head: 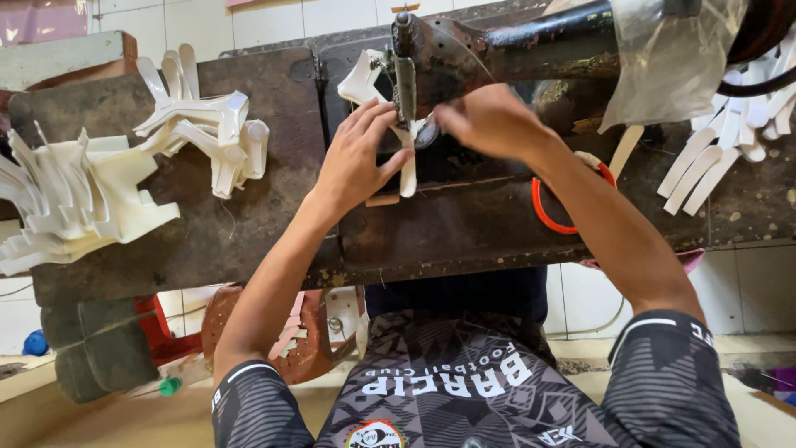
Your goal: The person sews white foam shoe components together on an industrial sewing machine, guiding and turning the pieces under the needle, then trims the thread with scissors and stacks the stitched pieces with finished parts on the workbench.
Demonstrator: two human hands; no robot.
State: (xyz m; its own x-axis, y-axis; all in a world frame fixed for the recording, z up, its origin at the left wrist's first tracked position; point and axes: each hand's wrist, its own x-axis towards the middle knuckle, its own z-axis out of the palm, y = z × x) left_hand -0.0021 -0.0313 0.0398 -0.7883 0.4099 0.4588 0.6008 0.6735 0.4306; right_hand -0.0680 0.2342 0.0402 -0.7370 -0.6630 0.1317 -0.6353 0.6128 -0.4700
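At the frame's upper centre, the left hand (358,158) presses flat, fingers spread, on a white strip (407,170) under a black sewing machine (497,41). The right hand (489,120) seems to pinch it. White pieces (99,182) pile at left.

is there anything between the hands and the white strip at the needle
Nothing visible. The left hand already rests its fingers on the white strip under the sewing machine head, and the right hand sits just beside it.
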